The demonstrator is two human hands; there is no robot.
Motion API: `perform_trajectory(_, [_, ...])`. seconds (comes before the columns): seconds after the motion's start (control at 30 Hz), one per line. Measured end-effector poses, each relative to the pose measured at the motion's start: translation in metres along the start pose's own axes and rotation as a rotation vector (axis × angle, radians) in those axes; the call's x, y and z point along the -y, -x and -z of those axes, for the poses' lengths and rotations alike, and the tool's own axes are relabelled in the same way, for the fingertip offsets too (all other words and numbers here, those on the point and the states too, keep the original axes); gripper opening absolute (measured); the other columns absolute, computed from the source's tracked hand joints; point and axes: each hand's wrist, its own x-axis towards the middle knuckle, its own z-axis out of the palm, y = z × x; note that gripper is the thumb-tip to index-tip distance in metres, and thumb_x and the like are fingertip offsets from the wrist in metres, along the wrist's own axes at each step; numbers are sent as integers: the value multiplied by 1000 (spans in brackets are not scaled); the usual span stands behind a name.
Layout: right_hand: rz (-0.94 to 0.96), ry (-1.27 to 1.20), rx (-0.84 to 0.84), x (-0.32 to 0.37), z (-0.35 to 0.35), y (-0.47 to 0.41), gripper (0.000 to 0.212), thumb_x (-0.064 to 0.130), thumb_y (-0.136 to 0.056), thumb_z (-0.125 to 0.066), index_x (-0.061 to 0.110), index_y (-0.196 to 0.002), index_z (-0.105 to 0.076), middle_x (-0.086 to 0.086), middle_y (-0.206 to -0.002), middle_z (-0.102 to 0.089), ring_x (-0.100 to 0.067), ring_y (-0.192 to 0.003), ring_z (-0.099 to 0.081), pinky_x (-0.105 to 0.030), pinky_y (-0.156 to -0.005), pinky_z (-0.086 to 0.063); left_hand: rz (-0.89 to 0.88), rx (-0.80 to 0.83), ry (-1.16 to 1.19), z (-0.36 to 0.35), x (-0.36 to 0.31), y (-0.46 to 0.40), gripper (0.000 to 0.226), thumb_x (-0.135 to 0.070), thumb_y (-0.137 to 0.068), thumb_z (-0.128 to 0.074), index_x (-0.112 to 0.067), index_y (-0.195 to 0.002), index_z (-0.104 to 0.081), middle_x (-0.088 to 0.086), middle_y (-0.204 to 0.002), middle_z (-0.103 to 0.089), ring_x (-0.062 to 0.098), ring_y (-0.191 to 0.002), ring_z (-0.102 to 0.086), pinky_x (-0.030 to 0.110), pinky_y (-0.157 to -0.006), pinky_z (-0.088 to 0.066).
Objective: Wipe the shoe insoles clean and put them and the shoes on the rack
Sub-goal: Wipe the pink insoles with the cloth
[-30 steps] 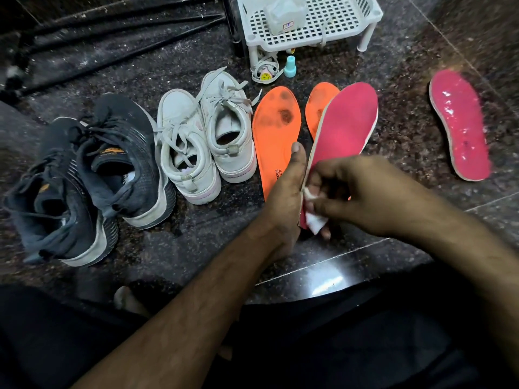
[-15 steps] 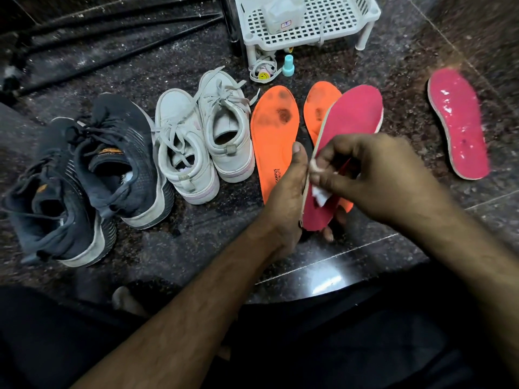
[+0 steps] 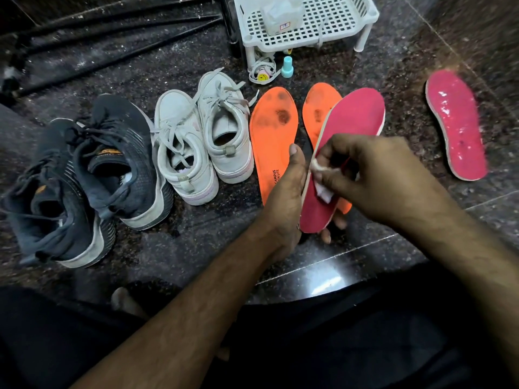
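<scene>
- A pink insole (image 3: 354, 119) is held tilted above the dark speckled floor (image 3: 157, 66), its heel end low and its toe end raised away from the person.
- The heel end is gripped by the left hand (image 3: 283, 203): the thumb is laid along the pale left edge, and fingertips are seen below the heel.
- A small white wipe (image 3: 323, 189) is pinched in the curled fingers of the right hand (image 3: 373, 175) and is pressed against the pink face near the middle of the insole.
- Two orange insoles are laid flat on the floor behind the held one. The left orange insole (image 3: 273, 136) is marked with dark smudges near its toe, and black print is seen near its heel. The right orange insole (image 3: 317, 110) is partly covered by the pink one.
- A second pink insole (image 3: 455, 124) is laid flat well apart to the right, with shiny wet patches on it.
- A pair of white sneakers (image 3: 202, 144) is set just left of the orange insoles, and a pair of dark sneakers (image 3: 84, 175) is set further left.
- A white plastic rack (image 3: 337, 21) is stood at the top, with a white pack (image 3: 276, 16) on it.
- A small teal bottle (image 3: 287, 67) and a coiled lace (image 3: 262, 71) are seen on the floor by the rack's legs.
</scene>
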Motion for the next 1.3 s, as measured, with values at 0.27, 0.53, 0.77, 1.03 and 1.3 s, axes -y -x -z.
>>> perform_trajectory(0.27, [113, 70, 289, 6, -7, 6, 11, 31, -79, -73, 33, -85, -64, 15, -67, -63, 2, -62, -56, -37, -64, -54, -36, -55, 57, 3, -2, -2, 77, -67, -100, -16, -19, -84, -73, 7, -68, -63, 23, -53, -57, 30, -48, -48])
perform_trajectory(0.53, [-133, 4, -172, -17, 12, -5, 10, 32, -83, -75, 26, -87, -67, 14, -74, -67, 7, -63, -56, -19, -62, -42, 1, 72, -77, 1, 6, 0, 78, -68, -100, -7, -14, -121, -59, 18, -93, -65, 25, -50, -63, 27, -38, -46])
perform_trajectory(0.77, [127, 45, 316, 13, -11, 5, 11, 24, -82, -75, 25, -84, -65, 14, -67, -61, 8, -59, -53, -14, -58, -41, -24, -83, 100, 4, -3, -1, 78, -68, -99, -20, -18, -76, -75, 7, -67, -65, 19, -52, -60, 29, -48, -52])
perform_trajectory(1.03, [22, 94, 180, -4, 0, 0, 13, 40, -80, -66, 35, -91, -61, 16, -69, -65, 1, -65, -60, -38, -67, -55, -15, -43, 11, 1, -3, 0, 77, -68, -99, -10, -14, -105, -65, 4, -69, -68, 21, -49, -61, 27, -38, -48])
perform_trajectory(1.3, [-116, 95, -92, -14, 5, -4, 10, 35, -83, -70, 29, -90, -65, 10, -75, -67, -6, -62, -57, -29, -67, -49, -12, 39, -103, 0, 1, 1, 76, -63, -102, -7, -12, -117, -61, 10, -86, -69, 24, -49, -64, 24, -35, -42])
